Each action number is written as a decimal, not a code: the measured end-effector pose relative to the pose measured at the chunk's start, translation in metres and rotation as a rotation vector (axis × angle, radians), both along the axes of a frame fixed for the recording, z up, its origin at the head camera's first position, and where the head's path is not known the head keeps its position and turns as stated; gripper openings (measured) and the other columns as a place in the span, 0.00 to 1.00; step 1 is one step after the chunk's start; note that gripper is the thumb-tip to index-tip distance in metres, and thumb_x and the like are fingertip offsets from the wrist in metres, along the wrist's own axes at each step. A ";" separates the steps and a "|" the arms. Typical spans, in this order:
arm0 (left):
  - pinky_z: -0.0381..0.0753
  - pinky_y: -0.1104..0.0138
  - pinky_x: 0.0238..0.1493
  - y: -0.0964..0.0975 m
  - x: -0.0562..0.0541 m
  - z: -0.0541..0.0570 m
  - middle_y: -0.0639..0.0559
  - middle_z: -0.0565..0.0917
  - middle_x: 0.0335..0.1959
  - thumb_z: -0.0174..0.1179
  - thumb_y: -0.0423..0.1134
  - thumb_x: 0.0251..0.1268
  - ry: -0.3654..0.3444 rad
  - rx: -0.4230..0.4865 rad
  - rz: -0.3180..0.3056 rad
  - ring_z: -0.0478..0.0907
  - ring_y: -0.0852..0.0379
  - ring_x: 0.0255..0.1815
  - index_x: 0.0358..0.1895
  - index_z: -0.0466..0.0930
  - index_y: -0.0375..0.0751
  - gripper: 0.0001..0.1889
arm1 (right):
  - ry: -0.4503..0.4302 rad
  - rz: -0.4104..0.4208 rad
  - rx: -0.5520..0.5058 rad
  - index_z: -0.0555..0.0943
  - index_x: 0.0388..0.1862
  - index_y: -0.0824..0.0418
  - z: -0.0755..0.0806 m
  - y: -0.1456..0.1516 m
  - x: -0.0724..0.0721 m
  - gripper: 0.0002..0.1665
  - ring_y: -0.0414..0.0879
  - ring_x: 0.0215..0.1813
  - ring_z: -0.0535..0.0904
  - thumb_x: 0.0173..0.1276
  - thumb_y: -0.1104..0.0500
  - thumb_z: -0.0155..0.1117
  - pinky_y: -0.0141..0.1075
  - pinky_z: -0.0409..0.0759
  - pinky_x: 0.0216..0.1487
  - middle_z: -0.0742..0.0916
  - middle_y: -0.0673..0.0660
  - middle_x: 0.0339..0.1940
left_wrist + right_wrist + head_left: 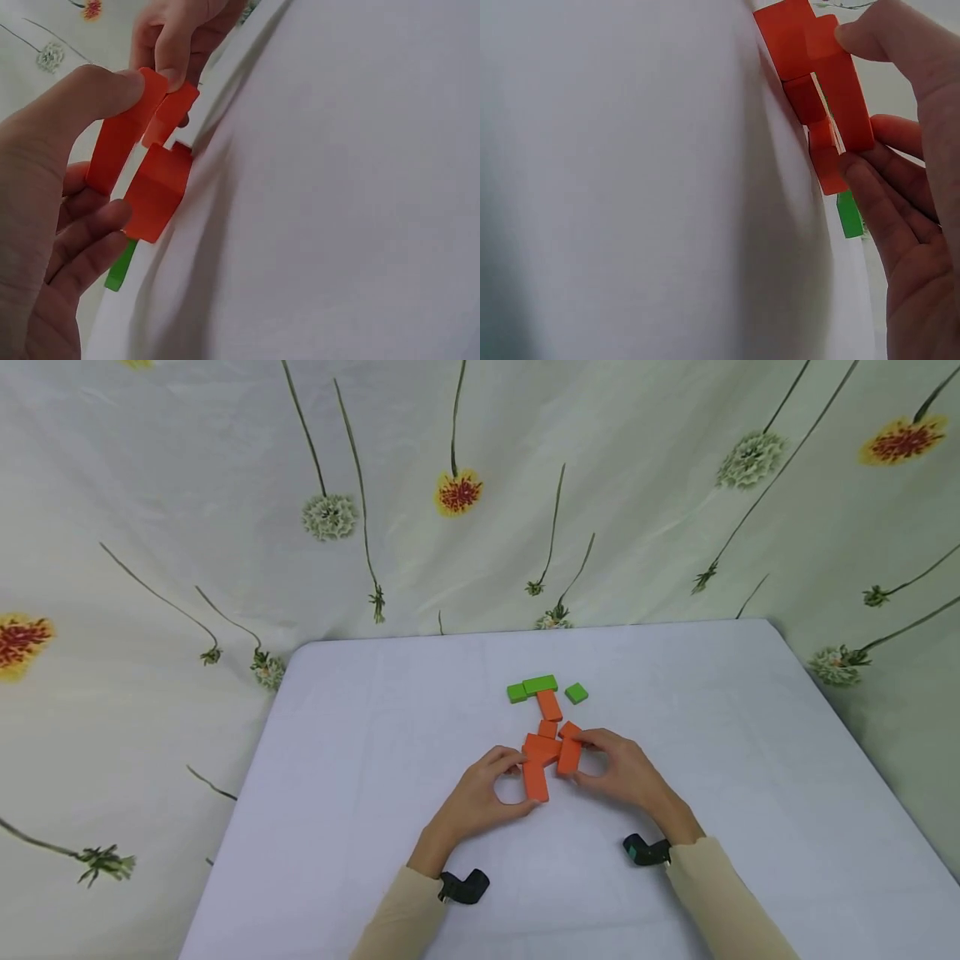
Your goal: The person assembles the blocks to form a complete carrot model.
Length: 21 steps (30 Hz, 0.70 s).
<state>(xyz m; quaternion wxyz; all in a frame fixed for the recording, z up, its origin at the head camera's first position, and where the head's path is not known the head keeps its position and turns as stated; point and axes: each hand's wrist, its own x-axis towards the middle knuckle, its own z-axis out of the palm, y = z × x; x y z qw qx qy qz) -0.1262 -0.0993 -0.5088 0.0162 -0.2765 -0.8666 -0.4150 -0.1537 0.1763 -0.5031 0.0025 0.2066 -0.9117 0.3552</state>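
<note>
In the head view my left hand pinches a long orange block between thumb and fingers. That block forms the near end of a group of orange blocks lying on the table. My right hand holds another orange block by its two ends, thumb toward me. Between them sits a wider orange block, with a small orange block behind it. A further small orange block lies beside my right fingertips. In the right wrist view, thumb and fingers grip the right-hand block endwise.
Farther back, a long orange block meets a long green block. One small green block adjoins its left end; another lies apart to the right. White cloth covers the table, and a flower-printed curtain hangs behind it.
</note>
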 end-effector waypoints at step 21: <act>0.79 0.54 0.62 0.000 0.000 -0.028 0.52 0.84 0.56 0.79 0.48 0.53 0.173 -0.085 0.053 0.79 0.53 0.58 0.62 0.82 0.43 0.32 | 0.007 0.241 -0.042 0.82 0.62 0.56 -0.012 -0.007 0.006 0.31 0.45 0.58 0.83 0.59 0.56 0.80 0.44 0.83 0.62 0.87 0.50 0.58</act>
